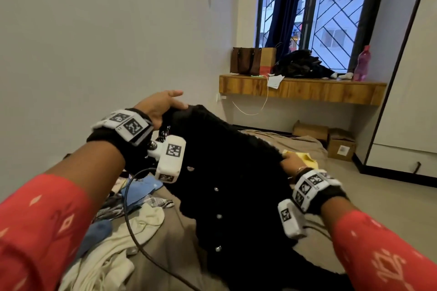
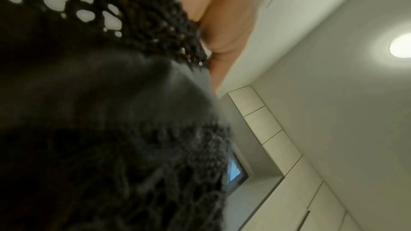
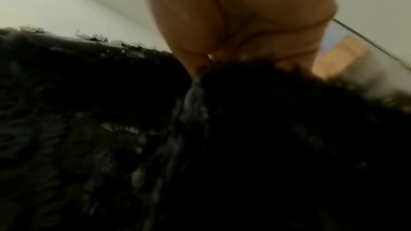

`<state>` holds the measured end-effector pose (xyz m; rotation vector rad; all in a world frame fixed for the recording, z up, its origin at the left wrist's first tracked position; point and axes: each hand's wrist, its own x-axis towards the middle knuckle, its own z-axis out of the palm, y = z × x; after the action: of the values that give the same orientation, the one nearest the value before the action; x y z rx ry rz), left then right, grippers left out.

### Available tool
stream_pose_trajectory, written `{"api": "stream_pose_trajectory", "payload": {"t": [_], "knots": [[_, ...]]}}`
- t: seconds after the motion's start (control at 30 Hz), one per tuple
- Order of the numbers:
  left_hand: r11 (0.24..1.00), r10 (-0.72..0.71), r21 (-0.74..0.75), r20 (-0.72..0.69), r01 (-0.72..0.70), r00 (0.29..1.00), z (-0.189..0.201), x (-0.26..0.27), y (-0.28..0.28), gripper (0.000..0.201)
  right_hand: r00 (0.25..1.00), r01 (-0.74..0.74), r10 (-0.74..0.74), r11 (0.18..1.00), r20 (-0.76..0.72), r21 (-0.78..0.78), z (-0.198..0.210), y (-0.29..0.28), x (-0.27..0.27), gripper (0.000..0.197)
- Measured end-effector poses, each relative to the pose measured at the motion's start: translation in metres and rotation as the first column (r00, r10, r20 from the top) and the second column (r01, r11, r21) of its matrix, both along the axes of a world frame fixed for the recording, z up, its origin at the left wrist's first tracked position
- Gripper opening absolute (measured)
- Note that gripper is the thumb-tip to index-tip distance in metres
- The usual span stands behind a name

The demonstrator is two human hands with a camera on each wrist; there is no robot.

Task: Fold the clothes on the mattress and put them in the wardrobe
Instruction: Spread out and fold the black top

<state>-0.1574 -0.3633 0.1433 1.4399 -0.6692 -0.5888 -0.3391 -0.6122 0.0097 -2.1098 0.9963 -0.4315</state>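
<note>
holding black knit garment (image 1: 227,172), label writing apparently unreadable.

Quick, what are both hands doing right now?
Left hand: grips the top edge of the black cardigan.
Right hand: grips the cardigan's other edge.

No readable text anywhere; only black-and-white coded squares on the wrist bands (image 1: 128,125), and a blurred label on a cardboard box (image 1: 341,146)
</note>
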Motion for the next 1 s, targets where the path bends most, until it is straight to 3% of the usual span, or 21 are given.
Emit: {"api": "stream_pose_trajectory", "payload": {"t": [0.1,0.23,0.33,0.43,0.53,0.63,0.73,0.8,0.83,0.87,0.93,1.0], "knots": [[1.000,-0.005,-0.007,0.083,0.006,0.997,-0.019,0.016,-0.010,0.052,0.986,0.157,-0.145,0.974,0.082,-0.164,0.045,-0.028,-0.017,0.031],[0.955,0.142,-0.289,0.255,-0.065,0.956,-0.006,0.020,-0.033,0.059,0.948,0.302,-0.225,0.856,0.223,-0.419,0.115,-0.043,-0.032,0.037],[0.886,0.184,-0.461,0.271,-0.040,0.945,0.017,0.021,-0.043,0.062,0.895,0.395,-0.164,0.722,0.415,-0.567,0.162,-0.035,-0.048,0.040],[0.855,0.148,-0.519,0.201,-0.024,0.968,0.011,0.029,-0.045,0.059,0.888,0.374,-0.057,0.669,0.457,-0.642,0.162,-0.023,-0.062,0.040],[0.907,0.161,-0.413,0.146,-0.088,0.976,-0.035,0.038,-0.039,0.062,0.952,0.146,0.116,0.642,0.284,-0.753,0.107,0.001,-0.074,0.044],[0.962,0.120,-0.253,0.038,-0.106,0.992,-0.110,0.046,-0.026,0.054,0.985,-0.141,0.165,0.568,-0.056,-0.811,-0.003,0.027,-0.086,0.045],[0.993,0.103,-0.053,-0.103,-0.109,0.989,-0.192,0.046,-0.010,0.050,0.892,-0.424,0.155,0.611,-0.424,-0.669,-0.119,0.065,-0.089,0.068],[0.992,0.126,0.041,-0.139,-0.121,0.982,-0.237,0.048,0.002,0.044,0.714,-0.624,0.223,0.632,-0.664,-0.459,-0.168,0.083,-0.093,0.055],[0.987,0.146,0.084,-0.147,-0.134,0.978,-0.254,0.050,0.010,0.039,0.679,-0.626,0.238,0.681,-0.695,-0.379,-0.184,0.094,-0.096,0.047],[0.982,0.166,0.111,-0.146,-0.151,0.975,-0.266,0.053,0.017,0.036,0.713,-0.608,0.262,0.693,-0.650,-0.387,-0.196,0.096,-0.098,0.047],[0.976,0.175,0.153,-0.139,-0.154,0.975,-0.281,0.059,0.030,0.033,0.760,-0.536,0.256,0.767,-0.597,-0.353,-0.204,0.095,-0.098,0.067],[0.972,0.161,0.192,-0.142,-0.132,0.977,-0.286,0.062,0.038,0.047,0.794,-0.464,0.179,0.795,-0.580,-0.390,-0.207,0.079,-0.091,0.083]]}}
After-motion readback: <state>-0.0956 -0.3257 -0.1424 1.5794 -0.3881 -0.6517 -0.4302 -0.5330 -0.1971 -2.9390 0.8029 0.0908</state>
